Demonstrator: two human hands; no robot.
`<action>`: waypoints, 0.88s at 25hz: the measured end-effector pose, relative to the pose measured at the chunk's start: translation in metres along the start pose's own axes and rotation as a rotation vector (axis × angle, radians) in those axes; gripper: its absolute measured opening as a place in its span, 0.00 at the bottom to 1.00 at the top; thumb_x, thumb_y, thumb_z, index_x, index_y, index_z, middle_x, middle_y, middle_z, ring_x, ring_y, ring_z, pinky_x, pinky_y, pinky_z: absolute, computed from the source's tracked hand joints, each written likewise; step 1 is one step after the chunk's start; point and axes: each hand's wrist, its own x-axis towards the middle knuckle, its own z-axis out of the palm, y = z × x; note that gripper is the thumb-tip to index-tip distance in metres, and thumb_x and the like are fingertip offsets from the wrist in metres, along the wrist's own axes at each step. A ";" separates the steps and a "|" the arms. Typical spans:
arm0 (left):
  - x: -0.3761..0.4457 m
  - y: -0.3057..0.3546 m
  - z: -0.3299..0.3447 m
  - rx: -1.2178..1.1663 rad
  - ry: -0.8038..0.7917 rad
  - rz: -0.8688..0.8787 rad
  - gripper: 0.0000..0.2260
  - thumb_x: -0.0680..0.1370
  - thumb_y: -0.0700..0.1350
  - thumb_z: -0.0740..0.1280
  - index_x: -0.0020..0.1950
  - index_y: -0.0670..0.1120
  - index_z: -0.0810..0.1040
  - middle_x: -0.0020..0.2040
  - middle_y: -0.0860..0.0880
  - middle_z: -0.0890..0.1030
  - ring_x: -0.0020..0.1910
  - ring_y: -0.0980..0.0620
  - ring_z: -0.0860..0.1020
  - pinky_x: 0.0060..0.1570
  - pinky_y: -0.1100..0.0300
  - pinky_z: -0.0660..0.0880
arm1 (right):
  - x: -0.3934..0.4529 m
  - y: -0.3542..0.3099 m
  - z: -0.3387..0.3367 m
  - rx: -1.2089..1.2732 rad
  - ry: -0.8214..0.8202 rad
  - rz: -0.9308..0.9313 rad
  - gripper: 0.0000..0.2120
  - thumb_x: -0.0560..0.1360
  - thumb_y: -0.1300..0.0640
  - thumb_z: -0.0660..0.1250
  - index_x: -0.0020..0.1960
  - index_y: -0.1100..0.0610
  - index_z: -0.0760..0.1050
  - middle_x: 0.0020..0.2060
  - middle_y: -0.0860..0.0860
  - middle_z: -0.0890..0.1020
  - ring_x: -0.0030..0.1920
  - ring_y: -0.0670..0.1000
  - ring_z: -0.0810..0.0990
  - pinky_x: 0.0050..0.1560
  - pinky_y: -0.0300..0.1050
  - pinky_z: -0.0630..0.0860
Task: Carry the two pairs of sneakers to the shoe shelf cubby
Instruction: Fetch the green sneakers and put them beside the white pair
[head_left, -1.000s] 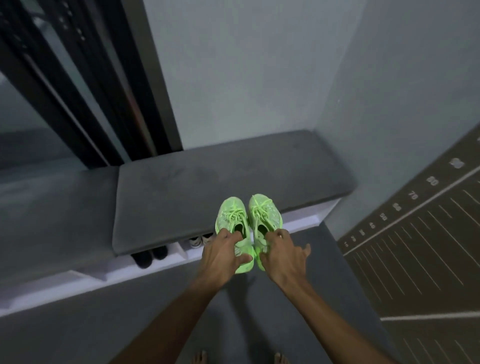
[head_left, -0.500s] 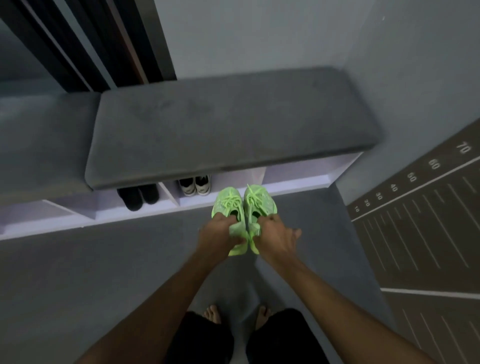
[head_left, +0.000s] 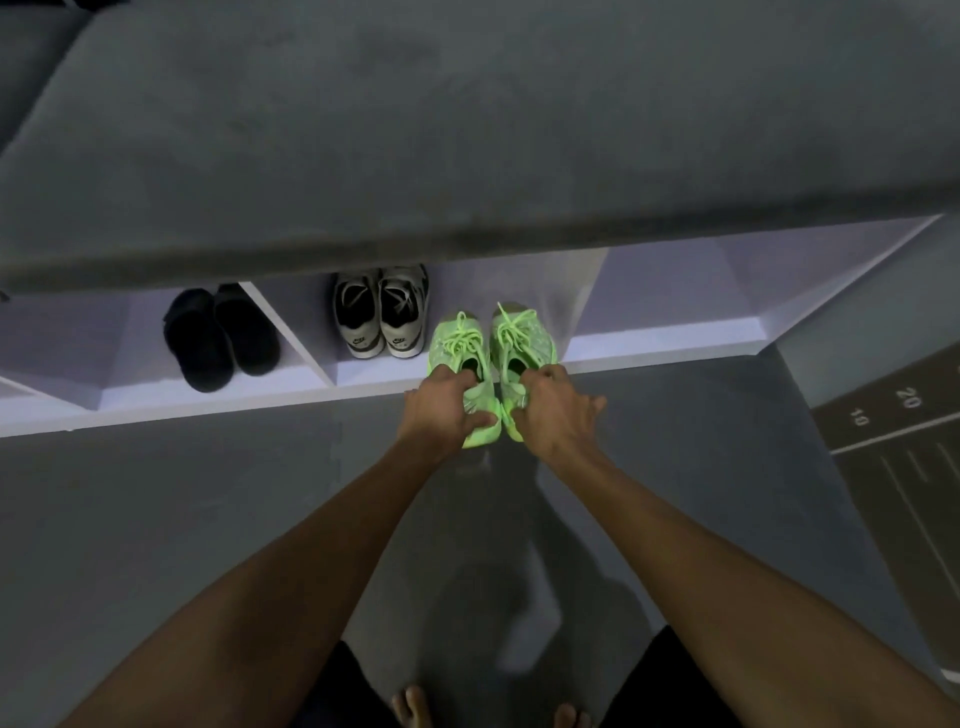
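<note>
Green pair lowered to the shelf's front edge.

Since a second ago both hands have dropped: left hand and right hand each grasp one green sneaker, toes entering the cubby beside the grey pair; placing comes next.

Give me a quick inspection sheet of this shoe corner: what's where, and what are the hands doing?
Surface: grey floor; white shoe shelf under a grey bench cushion.
Job's things: green sneakers, toes pointing into the cubby beside the white sneakers.
Clutter: black shoes in the left cubby.
Hands: left hand and right hand each grip one green sneaker at the heel.
Cables: nothing seen.
Surroundings: dark mat with numbers at right; bare feet below.
</note>
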 end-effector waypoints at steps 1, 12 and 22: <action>0.017 -0.011 0.014 0.013 0.018 0.008 0.20 0.70 0.55 0.77 0.54 0.45 0.77 0.51 0.43 0.75 0.51 0.39 0.75 0.49 0.49 0.70 | 0.018 0.005 0.016 -0.005 0.019 -0.009 0.16 0.74 0.59 0.68 0.61 0.50 0.74 0.64 0.53 0.72 0.52 0.61 0.79 0.60 0.62 0.65; 0.174 -0.096 0.113 0.065 0.183 0.087 0.19 0.69 0.54 0.77 0.50 0.44 0.76 0.49 0.41 0.76 0.46 0.39 0.76 0.42 0.52 0.68 | 0.186 0.034 0.135 0.029 0.217 -0.031 0.14 0.75 0.61 0.68 0.60 0.52 0.75 0.62 0.55 0.74 0.55 0.63 0.78 0.59 0.60 0.65; 0.244 -0.113 0.122 0.075 0.230 0.086 0.22 0.72 0.51 0.76 0.63 0.46 0.76 0.59 0.40 0.76 0.54 0.40 0.77 0.47 0.55 0.72 | 0.262 0.033 0.152 0.132 0.305 -0.049 0.09 0.74 0.60 0.69 0.52 0.51 0.78 0.47 0.53 0.76 0.51 0.60 0.76 0.49 0.51 0.57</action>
